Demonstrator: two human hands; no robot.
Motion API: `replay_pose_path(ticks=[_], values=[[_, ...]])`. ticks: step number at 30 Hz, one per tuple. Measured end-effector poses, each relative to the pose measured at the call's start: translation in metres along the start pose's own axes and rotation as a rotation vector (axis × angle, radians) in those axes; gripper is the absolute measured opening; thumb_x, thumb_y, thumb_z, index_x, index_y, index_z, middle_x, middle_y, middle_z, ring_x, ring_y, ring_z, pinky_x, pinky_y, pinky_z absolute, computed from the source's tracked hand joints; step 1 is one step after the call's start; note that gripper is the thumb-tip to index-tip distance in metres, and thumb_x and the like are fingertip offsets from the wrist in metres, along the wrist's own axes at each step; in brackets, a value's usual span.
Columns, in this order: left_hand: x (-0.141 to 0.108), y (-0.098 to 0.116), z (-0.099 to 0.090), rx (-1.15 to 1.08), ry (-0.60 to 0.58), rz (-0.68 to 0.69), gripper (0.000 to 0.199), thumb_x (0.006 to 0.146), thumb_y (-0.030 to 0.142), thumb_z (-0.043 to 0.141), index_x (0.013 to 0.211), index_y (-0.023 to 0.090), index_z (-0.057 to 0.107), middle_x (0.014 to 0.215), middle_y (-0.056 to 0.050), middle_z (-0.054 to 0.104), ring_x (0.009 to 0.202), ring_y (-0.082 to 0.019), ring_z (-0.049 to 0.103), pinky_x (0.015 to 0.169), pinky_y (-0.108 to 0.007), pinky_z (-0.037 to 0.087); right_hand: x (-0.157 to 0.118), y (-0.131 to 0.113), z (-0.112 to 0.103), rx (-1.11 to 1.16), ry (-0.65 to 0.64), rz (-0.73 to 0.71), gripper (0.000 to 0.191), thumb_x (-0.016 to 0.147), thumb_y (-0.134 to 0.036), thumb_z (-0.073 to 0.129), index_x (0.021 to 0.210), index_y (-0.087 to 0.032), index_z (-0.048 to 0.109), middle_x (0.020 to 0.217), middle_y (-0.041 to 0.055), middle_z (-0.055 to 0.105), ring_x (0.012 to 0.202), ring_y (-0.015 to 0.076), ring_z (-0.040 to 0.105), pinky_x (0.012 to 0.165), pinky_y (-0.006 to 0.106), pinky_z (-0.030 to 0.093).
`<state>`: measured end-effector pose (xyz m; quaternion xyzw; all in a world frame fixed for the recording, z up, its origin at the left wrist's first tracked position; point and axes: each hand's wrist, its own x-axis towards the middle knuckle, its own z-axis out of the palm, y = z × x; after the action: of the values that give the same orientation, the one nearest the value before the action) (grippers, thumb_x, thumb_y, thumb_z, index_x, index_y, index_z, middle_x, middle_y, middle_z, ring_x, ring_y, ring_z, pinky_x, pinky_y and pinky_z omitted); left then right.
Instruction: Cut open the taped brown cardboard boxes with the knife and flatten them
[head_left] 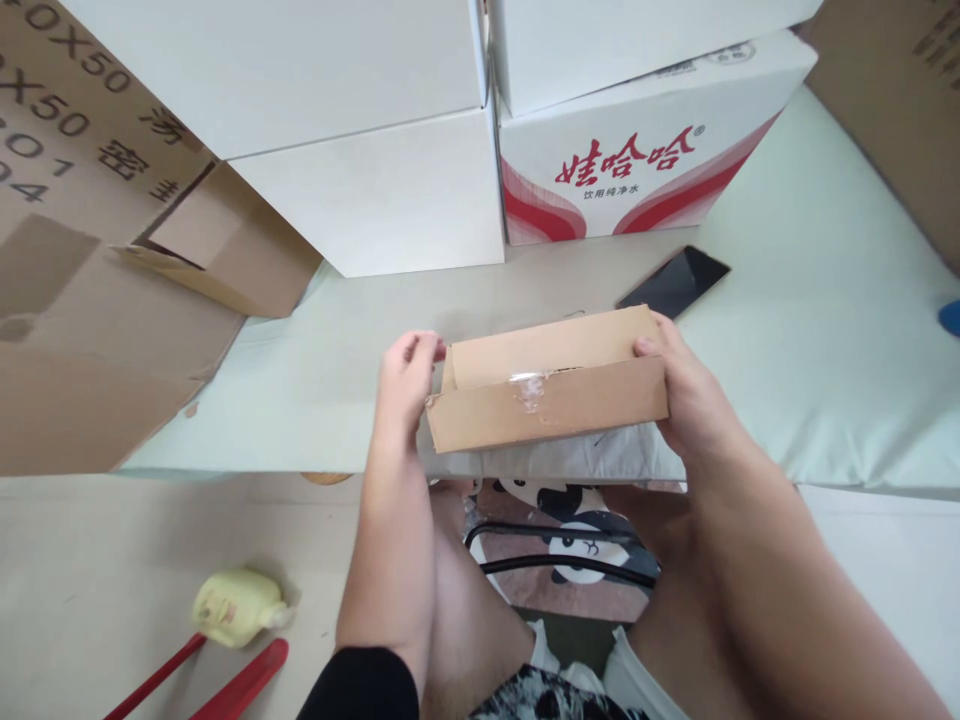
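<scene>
A small brown cardboard box (pixel 551 405) with a strip of clear tape on its near side is held just above the near edge of the table. My right hand (pixel 686 385) grips its right end, thumb on the top edge. At the left end is my left hand (pixel 411 375), its fingers curled against the box's corner; the fingertips are partly hidden. The inside of the box is mostly out of sight. A black phone (pixel 675 282) lies on the table behind my right hand.
White cartons (pixel 375 200) stand at the back, beside a white carton with red print (pixel 637 170). Large brown boxes (pixel 97 300) fill the left side. On the floor are a yellow bottle (pixel 236 607) and red handles (pixel 244 680). The table (pixel 847 380) has a pale green cover.
</scene>
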<state>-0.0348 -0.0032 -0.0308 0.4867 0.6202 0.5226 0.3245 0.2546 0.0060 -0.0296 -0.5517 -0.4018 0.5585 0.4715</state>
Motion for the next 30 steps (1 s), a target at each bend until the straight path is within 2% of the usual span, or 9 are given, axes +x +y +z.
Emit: replay_pose_path(ticks=[1,3,5,8,11,16,20,27,30], values=[[-0.002,0.013,-0.004,-0.019,0.012,-0.029,0.028,0.089,0.05,0.063,0.082,0.023,0.068,0.091,-0.005,0.076,0.095,-0.024,0.073,0.088,-0.039,0.058,-0.001,-0.001,0.001,-0.007,0.005,0.003,0.054,0.073,-0.06,0.067,0.119,-0.032,0.058,0.127,0.0017,0.069,0.125,0.0323,0.061,0.1,0.046,0.051],[-0.012,0.042,-0.01,-0.05,-0.067,0.077,0.025,0.091,0.048,0.058,0.095,0.025,0.069,0.106,-0.006,0.077,0.111,-0.024,0.071,0.1,-0.041,0.056,-0.002,-0.003,0.002,-0.025,0.011,0.004,0.052,0.075,-0.058,0.066,0.119,-0.031,0.058,0.128,0.0019,0.069,0.125,0.0316,0.061,0.101,0.045,0.05],[-0.025,0.068,-0.013,0.114,-0.256,0.244,0.024,0.087,0.04,0.065,0.106,0.026,0.069,0.121,-0.006,0.075,0.122,-0.025,0.067,0.11,-0.043,0.051,-0.003,-0.003,0.003,-0.053,0.01,-0.008,0.051,0.076,-0.058,0.064,0.119,-0.031,0.058,0.129,0.0023,0.069,0.126,0.0314,0.061,0.101,0.044,0.05],[-0.043,0.091,-0.007,0.45,-0.54,0.348,0.044,0.079,0.032,0.076,0.121,0.026,0.067,0.143,-0.008,0.065,0.131,-0.028,0.062,0.116,-0.046,0.047,-0.003,-0.004,0.004,-0.085,0.007,-0.035,0.048,0.078,-0.057,0.061,0.118,-0.031,0.058,0.132,0.0029,0.068,0.128,0.0307,0.06,0.101,0.043,0.05],[-0.05,0.094,0.005,0.615,-0.477,0.357,0.04,0.085,0.029,0.071,0.125,0.025,0.066,0.132,-0.007,0.071,0.124,-0.027,0.064,0.111,-0.048,0.049,-0.004,-0.003,0.006,-0.109,0.006,-0.057,0.047,0.078,-0.055,0.059,0.118,-0.03,0.057,0.131,0.0038,0.068,0.127,0.03,0.061,0.098,0.041,0.053],[-0.046,0.088,0.014,0.607,-0.282,0.295,0.026,0.088,0.032,0.071,0.112,0.023,0.071,0.1,-0.003,0.077,0.097,-0.021,0.07,0.092,-0.037,0.054,-0.004,0.002,0.009,-0.158,-0.022,-0.056,0.053,0.08,-0.054,0.057,0.127,-0.03,0.054,0.139,0.0052,0.065,0.132,0.0305,0.059,0.103,0.044,0.051],[-0.042,0.088,0.012,0.592,-0.278,0.313,0.015,0.094,0.031,0.062,0.094,0.024,0.074,0.092,-0.001,0.078,0.089,-0.018,0.068,0.086,-0.033,0.052,-0.005,0.008,0.008,-0.211,-0.062,-0.088,0.053,0.086,-0.055,0.052,0.133,-0.031,0.051,0.144,0.0042,0.064,0.135,0.0297,0.057,0.11,0.046,0.047],[-0.041,0.089,0.009,0.614,-0.197,0.039,0.019,0.089,0.038,0.068,0.079,0.023,0.073,0.075,0.001,0.073,0.069,-0.016,0.065,0.065,-0.03,0.048,-0.011,0.004,0.009,-0.356,-0.103,-0.059,0.057,0.088,-0.057,0.052,0.138,-0.03,0.05,0.146,0.0061,0.061,0.138,0.0329,0.054,0.116,0.052,0.042],[-0.037,0.083,0.008,0.622,-0.178,0.186,0.01,0.09,0.03,0.066,0.088,0.023,0.072,0.083,0.0,0.075,0.079,-0.018,0.067,0.074,-0.032,0.051,-0.012,0.001,0.011,-0.359,-0.103,-0.052,0.059,0.086,-0.059,0.052,0.137,-0.029,0.051,0.149,0.007,0.059,0.139,0.0339,0.052,0.117,0.052,0.041]])
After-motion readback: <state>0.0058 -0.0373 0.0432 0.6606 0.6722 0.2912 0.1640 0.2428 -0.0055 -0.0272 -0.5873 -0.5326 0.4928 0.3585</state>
